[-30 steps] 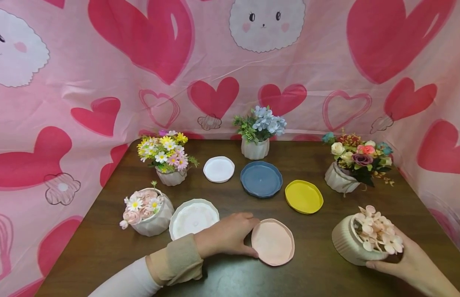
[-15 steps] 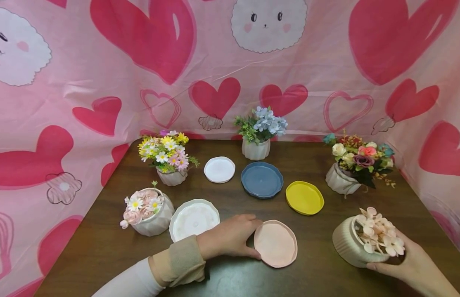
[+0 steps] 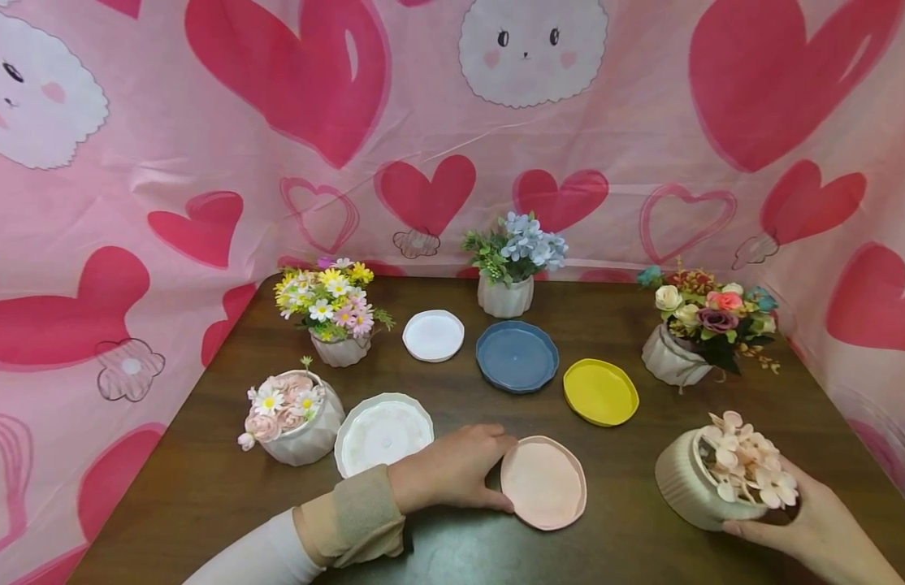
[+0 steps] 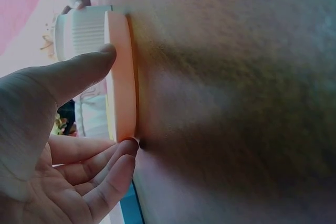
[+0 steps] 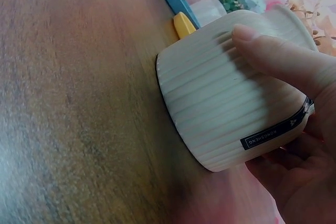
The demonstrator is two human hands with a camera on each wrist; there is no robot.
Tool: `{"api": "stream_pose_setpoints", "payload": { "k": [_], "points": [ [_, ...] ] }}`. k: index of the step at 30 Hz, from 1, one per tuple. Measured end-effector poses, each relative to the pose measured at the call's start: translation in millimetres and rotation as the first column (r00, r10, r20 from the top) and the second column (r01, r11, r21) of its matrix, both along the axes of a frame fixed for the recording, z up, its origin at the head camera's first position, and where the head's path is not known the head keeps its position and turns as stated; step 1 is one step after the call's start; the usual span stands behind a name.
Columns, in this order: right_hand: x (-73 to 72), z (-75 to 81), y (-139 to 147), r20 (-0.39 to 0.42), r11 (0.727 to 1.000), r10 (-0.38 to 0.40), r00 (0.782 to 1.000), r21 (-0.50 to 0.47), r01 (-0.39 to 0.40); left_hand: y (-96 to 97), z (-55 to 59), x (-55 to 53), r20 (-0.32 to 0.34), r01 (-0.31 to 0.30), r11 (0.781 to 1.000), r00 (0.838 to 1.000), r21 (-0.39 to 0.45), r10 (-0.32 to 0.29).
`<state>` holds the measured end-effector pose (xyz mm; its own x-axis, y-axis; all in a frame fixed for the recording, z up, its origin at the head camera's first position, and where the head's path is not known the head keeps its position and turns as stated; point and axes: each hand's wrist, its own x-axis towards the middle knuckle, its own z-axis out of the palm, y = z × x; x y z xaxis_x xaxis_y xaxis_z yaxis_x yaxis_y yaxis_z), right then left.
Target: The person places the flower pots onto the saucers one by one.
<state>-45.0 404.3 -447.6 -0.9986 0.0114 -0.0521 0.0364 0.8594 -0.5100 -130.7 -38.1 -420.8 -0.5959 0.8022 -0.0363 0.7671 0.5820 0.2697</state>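
Observation:
A round pale pink saucer lies near the front middle of the table in the head view. My left hand holds it at its left side, thumb on the near edge and fingertips at the far one. In the left wrist view the saucer appears edge-on, close over the wood. My right hand grips a cream ribbed flower pot of peach artificial flowers at the front right. The right wrist view has the thumb along the pot's side, other fingers partly hidden behind it.
White, blue and yellow saucers lie across the middle. A larger white saucer sits partly behind the left forearm. Potted flowers stand left, back left, back centre and right. Heart-patterned cloth hangs behind.
My left hand and the pink saucer have shifted slightly to the right, mostly in the first half second. The right hand keeps its grip on the flower pot in the same place.

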Motion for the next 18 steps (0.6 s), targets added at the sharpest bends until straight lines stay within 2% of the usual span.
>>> {"api": "stream_pose_setpoints", "payload": {
  "k": [4,11,18],
  "points": [
    [0.0,0.9,0.1,0.003,1.000,-0.002,1.000,0.004,0.002,0.2,1.1,0.2,0.005,0.001,1.000,1.000,0.001,-0.001],
    [3.6,-2.8,-3.5,-0.088,0.999,0.011,0.996,-0.038,-0.015,0.9,1.4,0.1,0.010,-0.002,1.000,1.000,0.006,0.002],
    [3.8,-1.1,-4.1,-0.061,0.999,0.007,0.998,-0.037,-0.009,1.0,1.1,-0.5,0.030,-0.001,1.000,1.000,0.008,0.000]
  ]
}}
